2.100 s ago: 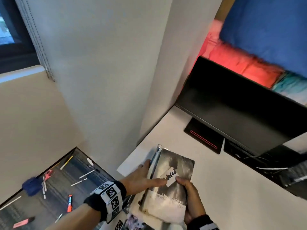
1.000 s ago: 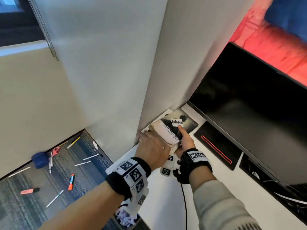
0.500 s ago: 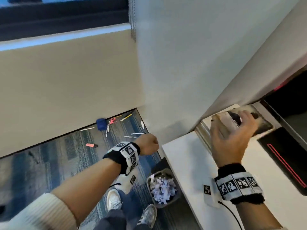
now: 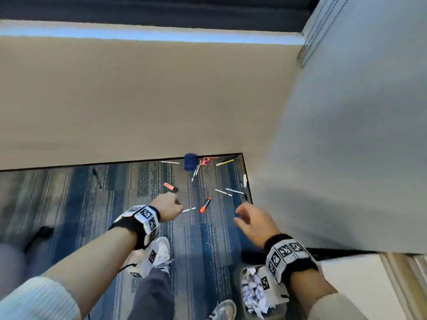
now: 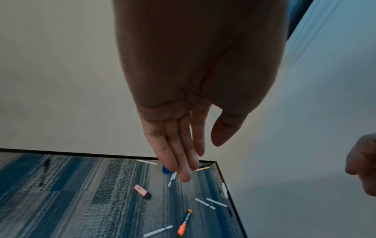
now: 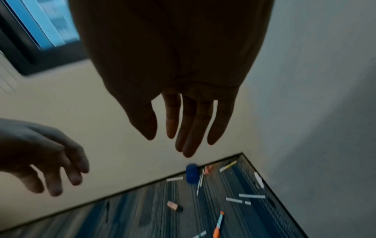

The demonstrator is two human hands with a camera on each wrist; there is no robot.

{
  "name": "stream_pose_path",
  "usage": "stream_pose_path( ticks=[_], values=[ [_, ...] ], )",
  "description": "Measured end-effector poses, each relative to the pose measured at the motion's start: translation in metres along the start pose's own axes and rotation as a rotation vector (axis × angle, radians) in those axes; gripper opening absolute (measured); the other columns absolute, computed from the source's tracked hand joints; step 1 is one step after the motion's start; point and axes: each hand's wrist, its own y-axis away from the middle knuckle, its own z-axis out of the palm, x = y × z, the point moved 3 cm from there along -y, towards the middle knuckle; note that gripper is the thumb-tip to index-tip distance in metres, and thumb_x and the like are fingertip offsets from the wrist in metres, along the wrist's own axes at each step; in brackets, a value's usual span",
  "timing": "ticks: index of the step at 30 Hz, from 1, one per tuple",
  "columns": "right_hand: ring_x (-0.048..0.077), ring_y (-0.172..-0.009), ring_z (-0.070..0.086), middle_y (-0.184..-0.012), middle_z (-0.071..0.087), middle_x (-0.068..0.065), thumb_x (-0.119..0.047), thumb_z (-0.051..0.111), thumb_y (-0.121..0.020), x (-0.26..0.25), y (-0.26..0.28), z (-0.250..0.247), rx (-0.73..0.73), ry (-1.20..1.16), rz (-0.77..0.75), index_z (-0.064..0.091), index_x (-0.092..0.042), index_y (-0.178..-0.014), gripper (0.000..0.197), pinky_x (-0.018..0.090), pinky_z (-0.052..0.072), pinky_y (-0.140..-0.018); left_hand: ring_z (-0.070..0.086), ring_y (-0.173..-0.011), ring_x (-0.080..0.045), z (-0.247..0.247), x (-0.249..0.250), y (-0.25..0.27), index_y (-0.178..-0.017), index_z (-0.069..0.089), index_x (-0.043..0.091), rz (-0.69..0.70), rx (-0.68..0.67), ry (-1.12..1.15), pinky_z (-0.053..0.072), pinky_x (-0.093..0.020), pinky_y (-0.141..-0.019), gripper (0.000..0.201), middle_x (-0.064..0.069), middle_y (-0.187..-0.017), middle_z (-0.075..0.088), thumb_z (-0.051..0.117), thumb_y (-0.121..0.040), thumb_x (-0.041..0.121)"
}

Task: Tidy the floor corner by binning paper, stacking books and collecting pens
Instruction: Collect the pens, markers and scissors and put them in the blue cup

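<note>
You have a blue-and-grey striped carpet (image 4: 104, 204) underfoot, meeting a plain beige wall (image 4: 138, 100) along a black skirting strip (image 4: 69, 166). A pale grey fabric partition panel (image 4: 346, 146) closes the corner on your right. Red-handled scissors (image 4: 204, 162) lie by the wall, beside a dark blue knitted-looking object (image 4: 190, 161), possibly a pouch. White trainers (image 4: 161, 252) show below.

Head view looks steeply down; both wrist views, lower, share the pen-strewn floor corner (image 4: 240, 158).

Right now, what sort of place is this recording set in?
Probably an office or study room: striped blue carpet meeting a beige wall, scattered pens and an orange marker in the corner, a bin of shredded paper.
</note>
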Motion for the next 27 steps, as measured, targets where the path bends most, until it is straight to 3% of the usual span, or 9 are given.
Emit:
stream_pose_path(
  ticks=[6, 10, 14, 18, 20, 23, 24, 26, 27],
  values=[
    [0.017, -0.087, 0.062, -0.090, 0.064, -0.004, -0.033, 0.059, -0.089, 0.008, -0.133, 0.103, -0.213, 0.171, 0.107, 0.059, -0.020, -0.103, 0.019, 0.030, 0.048, -0.080, 0.064, -0.099, -0.025, 0.007, -0.108, -0.106, -0.100, 0.068, 0.015, -0.088, 0.062, 0.002, 0.051, -0.032, -0.087, 0.022, -0.007, -0.105, 0.071, 0.053, -0.091, 0.026],
    [0.021, -0.094, 0.063, -0.096, 0.066, -0.001, -0.034, 0.056, -0.090, 0.041, -0.228, 0.215, -0.321, 0.227, 0.088, 0.058, -0.019, -0.107, 0.022, 0.033, 0.050, -0.084, 0.064, -0.098, -0.023, 0.072, -0.178, -0.207, -0.101, 0.065, 0.019, -0.112, 0.029, -0.015, 0.050, -0.030, -0.085, 0.018, -0.003, -0.104, 0.070, 0.052, -0.092, 0.028],
    [0.031, -0.107, 0.059, -0.117, 0.060, 0.010, -0.026, 0.049, -0.092, 0.095, -0.308, 0.328, -0.420, 0.468, -0.064, 0.053, -0.013, -0.116, 0.027, 0.040, 0.049, -0.090, 0.063, -0.094, -0.021, 0.147, -0.232, -0.305, -0.098, 0.061, 0.019, -0.081, -0.106, -0.101, 0.051, -0.033, -0.086, 0.015, -0.003, -0.104, 0.068, 0.054, -0.093, 0.031],
    [0.033, -0.118, 0.048, -0.128, 0.046, 0.014, -0.011, 0.043, -0.094, 0.153, -0.387, 0.433, -0.418, 0.788, -0.283, 0.043, -0.007, -0.130, 0.036, 0.044, 0.041, -0.093, 0.062, -0.089, -0.017, 0.199, -0.276, -0.408, -0.099, 0.059, 0.017, -0.036, -0.093, -0.119, 0.052, -0.030, -0.085, 0.012, -0.002, -0.102, 0.066, 0.053, -0.096, 0.028],
    [0.034, -0.111, 0.053, -0.121, 0.051, 0.014, -0.010, 0.050, -0.091, 0.180, -0.415, 0.474, -0.384, 0.844, -0.352, 0.047, -0.008, -0.130, 0.040, 0.046, 0.045, -0.087, 0.063, -0.090, -0.016, 0.216, -0.279, -0.452, -0.104, 0.060, 0.017, 0.046, -0.069, -0.151, 0.052, -0.029, -0.086, 0.013, -0.001, -0.101, 0.066, 0.052, -0.097, 0.025],
    [0.023, -0.073, 0.065, -0.084, 0.061, 0.004, -0.025, 0.081, -0.062, 0.212, -0.447, 0.514, -0.354, 0.850, -0.387, 0.067, -0.018, -0.089, 0.031, 0.036, 0.051, -0.056, 0.065, -0.094, -0.021, 0.230, -0.263, -0.512, -0.102, 0.061, 0.019, 0.223, -0.009, -0.265, 0.053, -0.035, -0.087, 0.014, -0.002, -0.102, 0.067, 0.053, -0.094, 0.028],
    [0.023, -0.072, 0.064, -0.083, 0.061, 0.004, -0.027, 0.081, -0.063, 0.217, -0.453, 0.523, -0.339, 0.858, -0.408, 0.066, -0.018, -0.086, 0.029, 0.035, 0.051, -0.055, 0.065, -0.095, -0.023, 0.232, -0.252, -0.527, -0.102, 0.061, 0.019, 0.281, 0.002, -0.318, 0.053, -0.036, -0.086, 0.016, -0.004, -0.102, 0.068, 0.054, -0.093, 0.029],
    [0.032, -0.093, 0.059, -0.104, 0.057, 0.013, -0.016, 0.050, -0.089, 0.219, -0.463, 0.529, -0.338, 0.801, -0.433, 0.058, -0.010, -0.105, 0.019, 0.044, 0.050, -0.075, 0.064, -0.095, -0.026, 0.231, -0.225, -0.555, -0.103, 0.063, 0.018, 0.389, 0.006, -0.469, 0.052, -0.034, -0.082, 0.019, -0.006, -0.103, 0.068, 0.052, -0.093, 0.029],
    [0.036, -0.102, 0.055, -0.112, 0.054, 0.017, -0.011, 0.031, -0.092, 0.224, -0.465, 0.530, -0.318, 0.778, -0.457, 0.051, -0.007, -0.113, 0.030, 0.048, 0.046, -0.083, 0.064, -0.095, -0.029, 0.229, -0.207, -0.564, -0.103, 0.063, 0.017, 0.440, 0.009, -0.562, 0.051, -0.033, -0.079, 0.020, -0.008, -0.103, 0.068, 0.051, -0.093, 0.028]
  ],
)
